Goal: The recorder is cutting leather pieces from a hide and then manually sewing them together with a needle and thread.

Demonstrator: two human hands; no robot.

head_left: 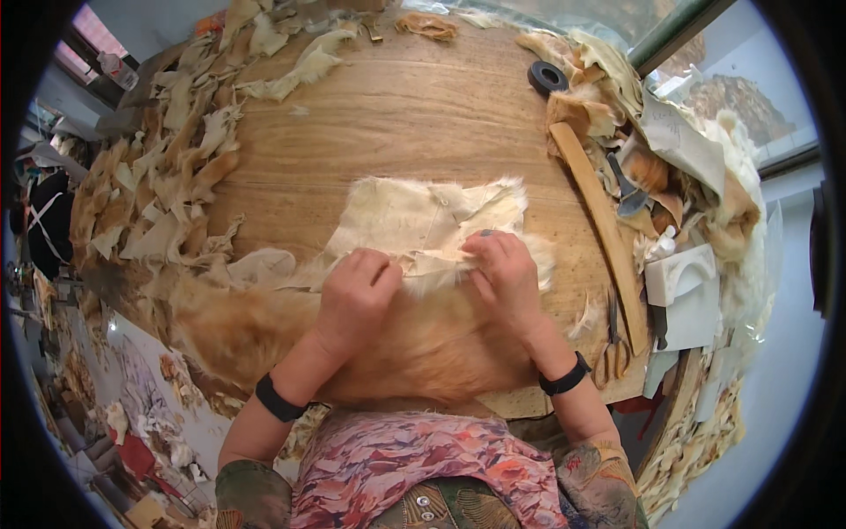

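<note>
A pale fur pelt piece (388, 212), skin side up with fluffy edges, lies on the wooden table. Its near edge meets a large golden-brown fur pelt (423, 344) that spreads along the table's front. My left hand (359, 289) is closed at this edge, fingers curled and pinching the skin. To its right, my right hand (504, 271) pinches the same pelt piece near its right part, thumb and fingertips together. A fold of skin shows between the two hands. Whether either hand also holds a small tool cannot be made out.
Scissors (612, 348) and a long wooden stick (599, 234) lie at the right. Beyond are a black tape roll (546, 78), a dark-handled tool (627, 189) and a white block (680, 275). Fur scraps (181, 167) are heaped along the left side of the table (388, 115).
</note>
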